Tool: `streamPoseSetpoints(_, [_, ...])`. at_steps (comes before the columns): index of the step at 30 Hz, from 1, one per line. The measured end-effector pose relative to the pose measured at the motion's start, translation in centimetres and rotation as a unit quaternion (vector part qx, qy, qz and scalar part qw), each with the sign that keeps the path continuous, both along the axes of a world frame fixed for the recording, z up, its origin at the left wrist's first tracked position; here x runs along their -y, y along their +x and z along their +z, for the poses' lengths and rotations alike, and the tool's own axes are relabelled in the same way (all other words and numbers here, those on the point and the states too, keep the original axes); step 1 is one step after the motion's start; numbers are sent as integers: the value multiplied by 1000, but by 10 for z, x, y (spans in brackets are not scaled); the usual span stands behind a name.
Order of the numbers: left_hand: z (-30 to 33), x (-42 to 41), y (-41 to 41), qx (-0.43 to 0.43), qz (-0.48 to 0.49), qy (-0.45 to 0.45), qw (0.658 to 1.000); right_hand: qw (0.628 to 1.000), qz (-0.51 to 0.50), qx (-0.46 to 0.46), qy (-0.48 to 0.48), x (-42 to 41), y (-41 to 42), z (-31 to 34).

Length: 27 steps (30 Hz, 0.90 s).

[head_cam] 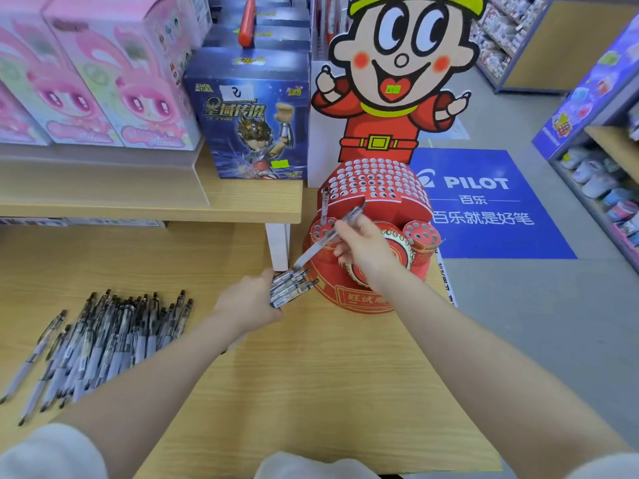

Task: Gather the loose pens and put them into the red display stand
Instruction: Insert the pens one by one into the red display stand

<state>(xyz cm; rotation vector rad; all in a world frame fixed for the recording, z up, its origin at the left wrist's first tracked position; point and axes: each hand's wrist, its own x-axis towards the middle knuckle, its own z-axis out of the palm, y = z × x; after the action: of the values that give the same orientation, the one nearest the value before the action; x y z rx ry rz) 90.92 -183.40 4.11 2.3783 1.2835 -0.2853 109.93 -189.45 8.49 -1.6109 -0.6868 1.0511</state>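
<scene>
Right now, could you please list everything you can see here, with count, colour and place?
Red display stand: one, red with a cartoon figure on top, at the table's right edge.
Pen in stand: one, clear and dark, upright in a hole on the stand's left side.
Single pen: one, clear and dark, tilted, in the right hand.
Pen bundle: several, dark, in the left hand.
Loose pens: a large pile, grey and black, on the table's left.
Table: one, light wood.
Pink boxes: several, on the upper shelf, left.
Blue box: one in front, beside the pink ones.
Floor sign: one, blue, right.
Left hand: grips the bundle.
Right hand: pinches the single pen.
</scene>
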Motion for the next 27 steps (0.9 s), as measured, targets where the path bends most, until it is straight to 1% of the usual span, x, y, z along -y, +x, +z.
streamPoseSetpoints(2, [-3, -5, -2, -2, 3, -1, 1000, 994, -71, 77, 25, -6, 12, 3])
streamPoseSetpoints(4, [-6, -10, -3, 1, 7, -6, 1000, 977, -99, 185, 36, -13, 23, 5])
streamPoseSetpoints(6, [-9, -14, -4, 3, 12, -10, 1000, 956, -94, 275, 33, -22, 31, 5])
streamPoseSetpoints(9, [-11, -18, -4, 14, 18, -14, 1000, 932, -64, 356, 20, -37, 37, 2])
streamPoseSetpoints(12, [-12, -21, -4, 18, 18, -15, 1000, 914, -32, 404, -1, -48, 39, -2])
streamPoseSetpoints(16, [-12, -24, -5, 17, 22, -14, 1000, 906, 6, 423, -22, -56, 40, -9])
streamPoseSetpoints(18, [-12, -25, -6, 14, 20, -18, 1000, 898, 29, 437, -48, -59, 39, -12])
streamPoseSetpoints(24, [-11, -27, -10, 10, 17, -11, 1000, 846, 74, 517, -105, -69, 36, -10])
streamPoseSetpoints(27, [-13, -28, -11, 20, 20, -24, 999, 838, 79, 523, -134, -74, 35, -8])
